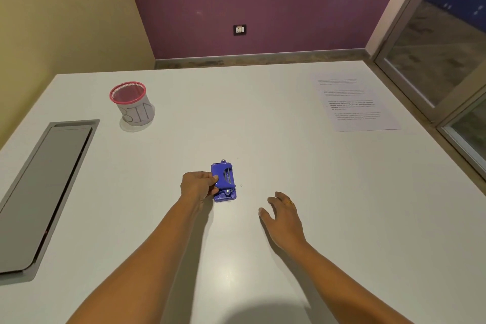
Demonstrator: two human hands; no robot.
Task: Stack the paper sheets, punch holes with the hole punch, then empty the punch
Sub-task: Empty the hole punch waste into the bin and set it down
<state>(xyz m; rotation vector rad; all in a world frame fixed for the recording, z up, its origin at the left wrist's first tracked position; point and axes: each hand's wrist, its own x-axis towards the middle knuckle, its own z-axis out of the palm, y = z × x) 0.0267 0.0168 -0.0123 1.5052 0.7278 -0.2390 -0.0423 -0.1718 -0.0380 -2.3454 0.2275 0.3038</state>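
The left hand [197, 184] closes on the left side of the small blue plastic hole punch [223, 182], which sits flat near the middle of the smooth white table [263, 126]. The right hand [282, 216] hovers just beside it, fingers loosely spread, holding nothing. Two tiny white paper dots [241, 185] lie close by. Far left stands a red-rimmed mesh cup labelled BIN [132, 103]; its contents cannot be seen. The printed paper sheets [353, 104] lie flat at far right.
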